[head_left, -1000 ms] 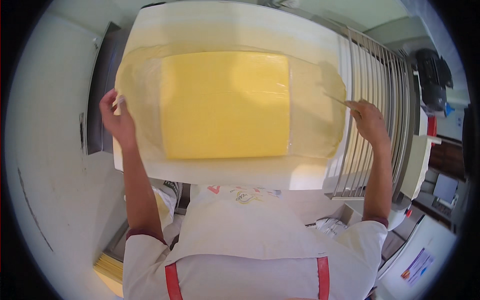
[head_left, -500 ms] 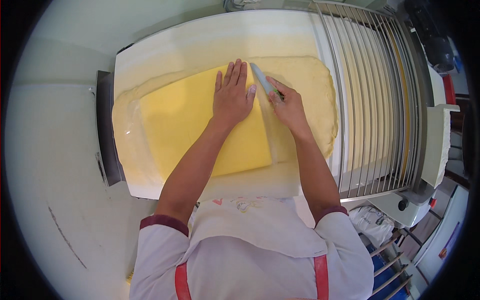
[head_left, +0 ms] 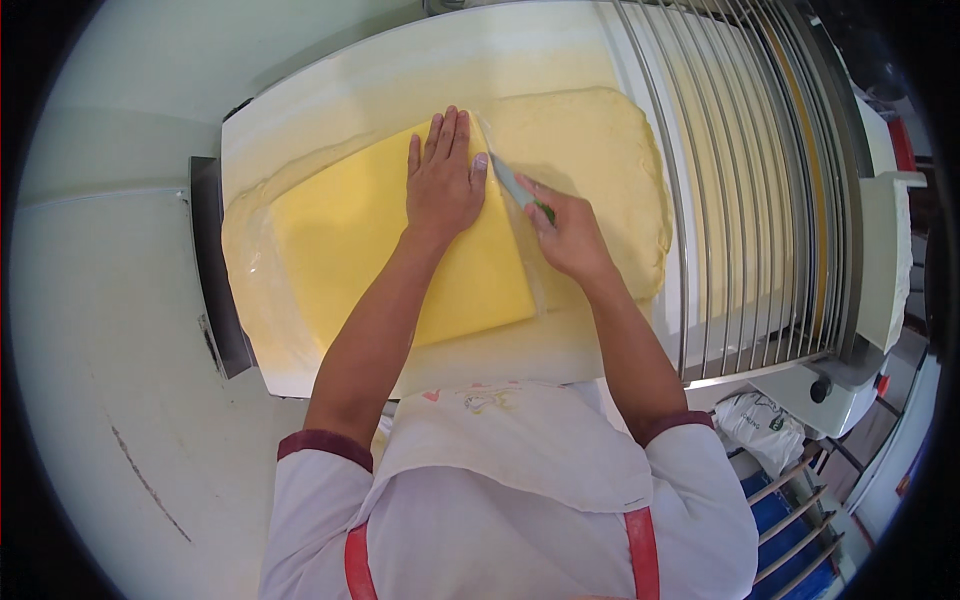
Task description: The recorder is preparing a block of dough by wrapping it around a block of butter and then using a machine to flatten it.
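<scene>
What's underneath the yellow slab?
Pale dough extends past the yellow slab left and right, with clear film along its left edge; whatever lies directly beneath is covered.

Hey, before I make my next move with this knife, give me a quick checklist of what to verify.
1. Slab supported: ok. The yellow slab lies on the pale dough sheet.
2. Slab steadied: ok. Your left hand lies flat on it, near its right edge.
3. Knife in grip: ok. Your right hand holds the knife by its handle.
4. Thumb well clear of blade: not ok. Your left thumb appears close beside the tip.
5. Clear film off the slab: not ok. It shows along its left side.
6. Blade off the dough: cannot tell from this overhead view.
</scene>
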The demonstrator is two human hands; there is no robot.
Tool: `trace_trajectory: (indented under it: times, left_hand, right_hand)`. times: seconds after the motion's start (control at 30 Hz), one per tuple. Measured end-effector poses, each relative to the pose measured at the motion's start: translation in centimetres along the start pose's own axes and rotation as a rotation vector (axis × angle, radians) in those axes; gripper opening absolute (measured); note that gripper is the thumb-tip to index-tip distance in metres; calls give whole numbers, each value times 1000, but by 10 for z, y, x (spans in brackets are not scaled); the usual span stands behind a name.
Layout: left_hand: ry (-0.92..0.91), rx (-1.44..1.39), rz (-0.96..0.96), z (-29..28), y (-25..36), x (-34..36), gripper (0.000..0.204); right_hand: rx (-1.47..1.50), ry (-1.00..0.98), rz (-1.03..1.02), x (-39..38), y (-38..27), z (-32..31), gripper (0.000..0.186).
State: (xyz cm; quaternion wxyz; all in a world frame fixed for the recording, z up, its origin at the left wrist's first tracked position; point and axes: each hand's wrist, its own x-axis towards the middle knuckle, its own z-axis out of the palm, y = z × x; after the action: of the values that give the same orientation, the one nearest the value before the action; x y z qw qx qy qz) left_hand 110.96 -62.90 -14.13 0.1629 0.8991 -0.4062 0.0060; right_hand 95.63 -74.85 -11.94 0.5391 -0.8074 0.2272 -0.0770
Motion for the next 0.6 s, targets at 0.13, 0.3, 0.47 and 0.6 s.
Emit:
trace_trajectory:
  times: [0.13,0.3,0.47,0.6]
  left_hand:
    - [17,0,7,5,-3,-2,58]
    - [17,-35,4,-1,-10,-15,61]
    - [209,-68,-150,-22,-110,-77,68]
    - [504,201,-598,-96,-207,-187,66]
  right_hand:
    - [-1,16,-38,-49,5,-1,38]
    - [-76,-39,-25,-109,0,-14,40]
    - [-218,-186,85,-157,-8,-42,42]
    - [-327,-404,164,-142,-36,-93,40]
